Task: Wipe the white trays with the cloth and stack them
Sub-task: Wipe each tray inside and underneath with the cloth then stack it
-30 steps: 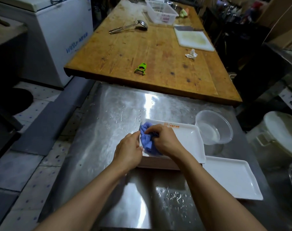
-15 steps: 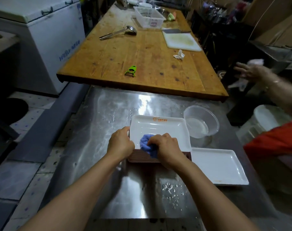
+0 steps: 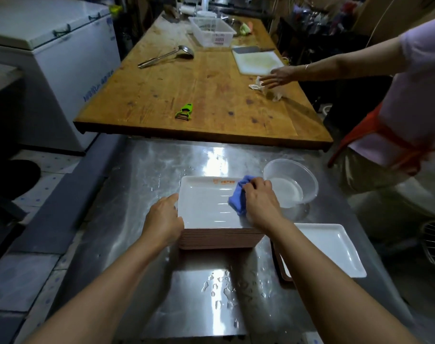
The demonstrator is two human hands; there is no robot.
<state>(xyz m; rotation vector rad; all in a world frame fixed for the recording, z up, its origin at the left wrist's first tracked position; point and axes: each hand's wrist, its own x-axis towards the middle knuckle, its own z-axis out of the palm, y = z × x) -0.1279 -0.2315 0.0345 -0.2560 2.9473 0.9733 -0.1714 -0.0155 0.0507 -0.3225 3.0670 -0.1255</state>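
Nearest to me, water drops (image 3: pixel 223 289) lie on the steel bench (image 3: pixel 127 194) in front of the tray stack (image 3: pixel 218 238). My left hand (image 3: pixel 164 219) grips the left edge of the top tray (image 3: pixel 206 204), fingers curled over the rim, steadying the pile. My right hand (image 3: pixel 258 202) presses the bunched blue cloth (image 3: pixel 240 194) onto the tray's right side, fingers curled round it. The tray's long axis runs left to right across my view, and the unwiped surface lies to the left of the cloth, so I judge the next stroke should travel leftward toward the steadying hand. A single white tray (image 3: pixel 333 247) sits to the right of the stack, closer to my right hand, and I take it for the start of the wiped pile. Just beyond the right hand stands a clear bowl (image 3: pixel 292 184) holding some water. Further off, on the wooden table (image 3: pixel 186 95), lie a green peeler (image 3: pixel 184 111) and a ladle (image 3: pixel 166 55), and another person's hand (image 3: pixel 277 78) reaches toward it
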